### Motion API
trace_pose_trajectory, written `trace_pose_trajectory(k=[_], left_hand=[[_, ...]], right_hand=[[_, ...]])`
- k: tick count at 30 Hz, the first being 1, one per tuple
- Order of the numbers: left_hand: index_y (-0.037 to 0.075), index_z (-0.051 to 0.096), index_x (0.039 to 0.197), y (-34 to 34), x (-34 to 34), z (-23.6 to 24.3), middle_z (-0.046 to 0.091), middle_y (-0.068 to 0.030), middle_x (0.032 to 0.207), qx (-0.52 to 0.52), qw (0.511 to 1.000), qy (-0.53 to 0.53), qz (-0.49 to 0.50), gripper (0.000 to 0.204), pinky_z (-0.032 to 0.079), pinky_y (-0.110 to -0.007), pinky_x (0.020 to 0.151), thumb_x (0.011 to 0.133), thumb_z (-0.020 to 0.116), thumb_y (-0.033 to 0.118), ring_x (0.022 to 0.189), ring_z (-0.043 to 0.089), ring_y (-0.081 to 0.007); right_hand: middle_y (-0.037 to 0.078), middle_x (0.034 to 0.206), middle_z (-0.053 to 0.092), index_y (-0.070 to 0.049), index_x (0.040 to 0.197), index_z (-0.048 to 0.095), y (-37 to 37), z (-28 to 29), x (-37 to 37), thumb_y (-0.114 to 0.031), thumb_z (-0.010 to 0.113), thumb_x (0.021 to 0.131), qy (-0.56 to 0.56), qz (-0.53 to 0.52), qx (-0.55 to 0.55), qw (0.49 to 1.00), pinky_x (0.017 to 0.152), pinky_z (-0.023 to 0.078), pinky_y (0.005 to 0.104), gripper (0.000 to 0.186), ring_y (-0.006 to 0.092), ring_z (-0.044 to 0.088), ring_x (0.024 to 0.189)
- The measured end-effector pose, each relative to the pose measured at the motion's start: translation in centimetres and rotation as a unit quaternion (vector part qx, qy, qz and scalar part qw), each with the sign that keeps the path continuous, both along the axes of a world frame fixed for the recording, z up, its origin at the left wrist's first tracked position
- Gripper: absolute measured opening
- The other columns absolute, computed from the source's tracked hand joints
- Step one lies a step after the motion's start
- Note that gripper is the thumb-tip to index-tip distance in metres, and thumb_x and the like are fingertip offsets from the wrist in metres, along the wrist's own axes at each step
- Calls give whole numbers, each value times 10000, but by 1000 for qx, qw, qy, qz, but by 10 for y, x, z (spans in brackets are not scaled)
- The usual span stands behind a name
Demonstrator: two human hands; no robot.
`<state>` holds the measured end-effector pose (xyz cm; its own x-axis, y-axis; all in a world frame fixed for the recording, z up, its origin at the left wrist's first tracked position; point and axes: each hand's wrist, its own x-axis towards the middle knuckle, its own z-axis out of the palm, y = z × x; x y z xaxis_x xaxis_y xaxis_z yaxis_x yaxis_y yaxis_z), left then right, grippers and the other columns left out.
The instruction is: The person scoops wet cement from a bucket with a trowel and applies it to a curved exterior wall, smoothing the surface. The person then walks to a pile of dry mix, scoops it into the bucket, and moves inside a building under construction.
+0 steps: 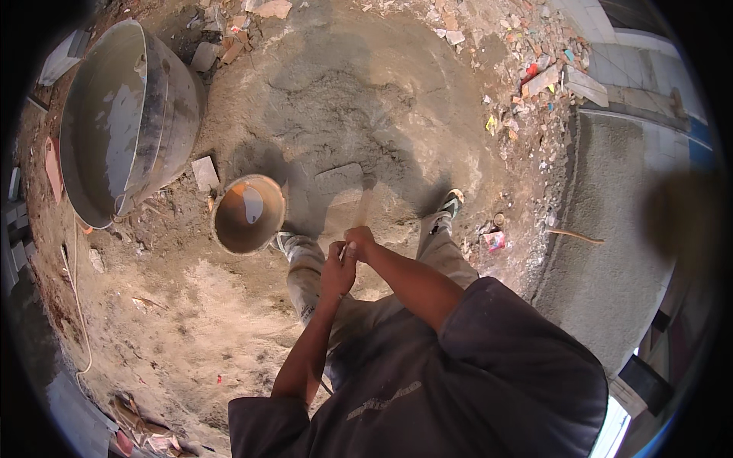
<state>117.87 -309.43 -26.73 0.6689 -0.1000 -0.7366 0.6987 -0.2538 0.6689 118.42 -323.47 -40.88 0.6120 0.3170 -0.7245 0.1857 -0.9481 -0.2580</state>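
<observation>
Both my hands are closed round the wooden handle of a hoe (367,200). My right hand (361,242) grips farther along the handle, and my left hand (338,269) holds it just nearer to my body. The handle slants away from me, and what looks like the hoe's mortar-coated blade lies at its far end. That end rests in wet grey mortar (336,99) spread over the ground in front of my feet. Mortar hides much of the blade's outline.
A bucket (250,214) with some water stands left of my feet. Beyond it is a large metal tub (172,99) holding greyish water. Broken bricks and litter (534,91) edge the mortar at the right, beside a rough concrete strip (611,191). A hose (79,305) lies at the left.
</observation>
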Motion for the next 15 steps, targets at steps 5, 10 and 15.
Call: trace_pose_trajectory(k=[5, 10, 15], left_hand=[[0, 452, 1218, -63, -1, 2, 554, -294, 1153, 98, 994, -44, 1, 637, 444, -446, 876, 868, 517, 528, 1056, 555, -431], [29, 350, 1309, -115, -24, -7, 572, -287, 1121, 152, 988, 35, -1, 715, 505, -451, 778, 816, 643, 455, 944, 621, -400], [60, 152, 1400, -184, -30, 0, 588, -243, 1009, -64, 939, 336, 32, 916, 508, -379, 463, 738, 762, 230, 618, 632, -278]], right_hand=[[194, 778, 655, 4, 731, 656, -46, -19, -1, -126, 592, 699, 119, -238, 69, 961, 644, 530, 369, 148, 311, 662, 739], [176, 765, 642, 47, 880, 613, -75, -34, -1, -142, 535, 803, 342, -702, 102, 617, 641, 518, 395, 219, 302, 650, 746], [138, 669, 582, 58, 824, 594, -141, -22, -16, -98, 613, 757, 313, -751, 155, 560, 516, 486, 393, 171, 279, 612, 585]])
